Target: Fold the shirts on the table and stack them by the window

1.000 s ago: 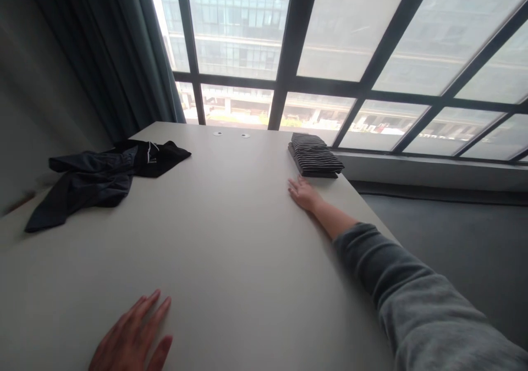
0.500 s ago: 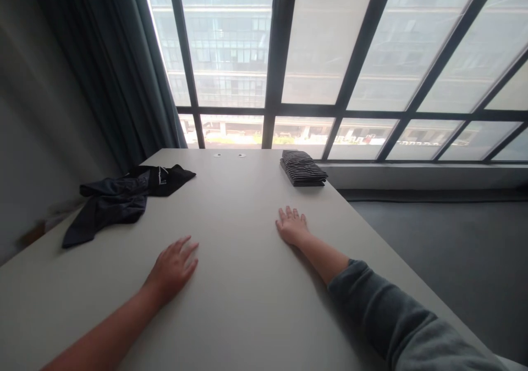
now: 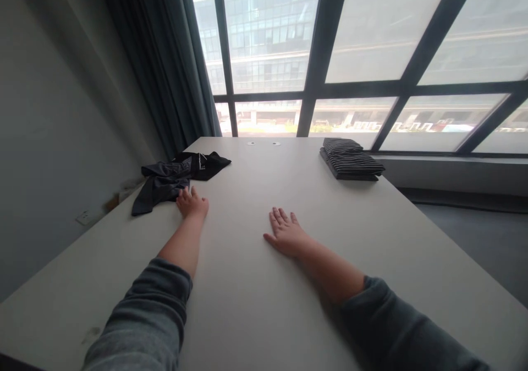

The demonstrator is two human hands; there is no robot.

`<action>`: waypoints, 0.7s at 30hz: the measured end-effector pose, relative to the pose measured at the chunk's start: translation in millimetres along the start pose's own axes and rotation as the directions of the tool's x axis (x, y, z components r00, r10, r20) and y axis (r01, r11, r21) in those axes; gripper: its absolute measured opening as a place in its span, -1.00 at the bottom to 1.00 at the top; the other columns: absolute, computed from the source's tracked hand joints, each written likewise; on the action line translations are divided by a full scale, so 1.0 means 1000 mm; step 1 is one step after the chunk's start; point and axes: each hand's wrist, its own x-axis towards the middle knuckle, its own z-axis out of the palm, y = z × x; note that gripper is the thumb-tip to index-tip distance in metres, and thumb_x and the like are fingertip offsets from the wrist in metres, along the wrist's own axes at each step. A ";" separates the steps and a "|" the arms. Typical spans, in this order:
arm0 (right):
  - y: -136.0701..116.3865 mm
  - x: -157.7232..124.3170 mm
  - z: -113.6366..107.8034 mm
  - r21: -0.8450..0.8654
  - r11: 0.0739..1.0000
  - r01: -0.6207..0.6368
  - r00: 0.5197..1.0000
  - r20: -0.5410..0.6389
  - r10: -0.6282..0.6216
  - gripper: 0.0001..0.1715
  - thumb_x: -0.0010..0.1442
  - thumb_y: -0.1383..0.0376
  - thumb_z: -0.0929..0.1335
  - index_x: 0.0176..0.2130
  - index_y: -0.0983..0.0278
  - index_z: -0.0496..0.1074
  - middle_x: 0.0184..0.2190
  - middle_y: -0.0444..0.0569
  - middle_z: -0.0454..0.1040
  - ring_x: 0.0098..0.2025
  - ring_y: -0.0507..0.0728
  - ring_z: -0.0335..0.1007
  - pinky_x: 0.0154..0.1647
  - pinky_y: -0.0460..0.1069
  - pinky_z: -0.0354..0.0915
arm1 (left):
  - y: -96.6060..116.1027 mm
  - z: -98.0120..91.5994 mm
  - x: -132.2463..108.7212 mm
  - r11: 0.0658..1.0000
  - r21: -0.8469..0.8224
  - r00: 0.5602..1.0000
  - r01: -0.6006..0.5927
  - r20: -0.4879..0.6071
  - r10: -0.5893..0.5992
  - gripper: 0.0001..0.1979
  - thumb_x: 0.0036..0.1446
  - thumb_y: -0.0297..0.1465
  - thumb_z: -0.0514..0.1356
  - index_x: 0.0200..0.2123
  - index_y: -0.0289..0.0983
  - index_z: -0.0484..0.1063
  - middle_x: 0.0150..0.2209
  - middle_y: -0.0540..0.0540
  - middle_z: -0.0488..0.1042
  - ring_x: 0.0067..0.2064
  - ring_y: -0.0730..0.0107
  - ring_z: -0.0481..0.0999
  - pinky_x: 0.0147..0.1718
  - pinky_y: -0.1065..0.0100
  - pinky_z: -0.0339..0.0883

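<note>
At the near edge of a crumpled dark garment with white string-like marks (image 3: 165,176), my left hand (image 3: 192,203) reaches forward with its fingers apart. Its fingertips are at the cloth; I cannot tell whether they touch it. Nothing is held in it. My right hand (image 3: 285,233) lies palm down near the middle of the white table (image 3: 243,283), fingers spread, holding nothing. Beyond it to the right sits a neatly folded stack of black cloth with thin white stripes (image 3: 352,159), apart from both hands.
Large windows with dark frames (image 3: 315,57) rise behind the table. A dark curtain (image 3: 165,57) hangs at the left, beside a grey wall with a socket (image 3: 83,217). Two small round fittings (image 3: 276,143) are set in the table's far end.
My left hand has moved forward to the crumpled dark garment. My right hand still lies flat, now farther from the striped stack. The view has turned left.
</note>
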 end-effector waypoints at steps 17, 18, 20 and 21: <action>-0.005 -0.012 -0.004 0.119 0.942 0.313 0.949 -0.012 -0.314 -0.12 0.45 -0.07 0.28 0.56 0.14 0.02 0.56 0.09 -0.07 0.59 0.49 -0.23 0.50 0.57 -0.38 | -0.046 0.000 0.068 0.957 0.002 0.955 0.291 0.049 -0.291 -0.57 0.37 -0.23 0.03 0.17 -0.18 0.50 0.31 -0.38 0.31 0.30 -0.26 0.26 0.18 -0.20 0.20; -0.004 -0.012 -0.006 0.122 0.940 0.320 0.947 -0.015 -0.320 -0.14 0.45 -0.06 0.29 0.55 0.11 0.05 0.56 0.08 -0.04 0.59 0.48 -0.19 0.50 0.57 -0.36 | -0.044 -0.002 0.066 0.963 0.011 0.962 0.270 0.047 -0.270 -0.57 0.37 -0.23 0.03 0.17 -0.18 0.50 0.32 -0.37 0.31 0.30 -0.25 0.25 0.19 -0.21 0.19; -0.003 -0.013 -0.009 0.124 0.937 0.325 0.945 -0.011 -0.327 -0.19 0.45 -0.03 0.29 0.54 0.07 0.09 0.55 0.06 -0.01 0.58 0.46 -0.15 0.51 0.55 -0.33 | -0.039 -0.006 0.060 0.979 0.027 0.978 0.203 0.049 -0.204 -0.61 0.38 -0.26 0.03 0.14 -0.17 0.52 0.33 -0.34 0.31 0.33 -0.22 0.22 0.20 -0.21 0.15; -0.002 -0.013 -0.011 0.123 0.938 0.324 0.945 -0.007 -0.326 -0.21 0.46 -0.02 0.29 0.54 0.06 0.11 0.55 0.05 0.00 0.58 0.45 -0.14 0.51 0.54 -0.33 | -0.035 -0.008 0.055 0.986 0.034 0.985 0.161 0.058 -0.163 -0.63 0.37 -0.28 0.05 0.11 -0.16 0.54 0.32 -0.33 0.34 0.33 -0.21 0.22 0.20 -0.21 0.14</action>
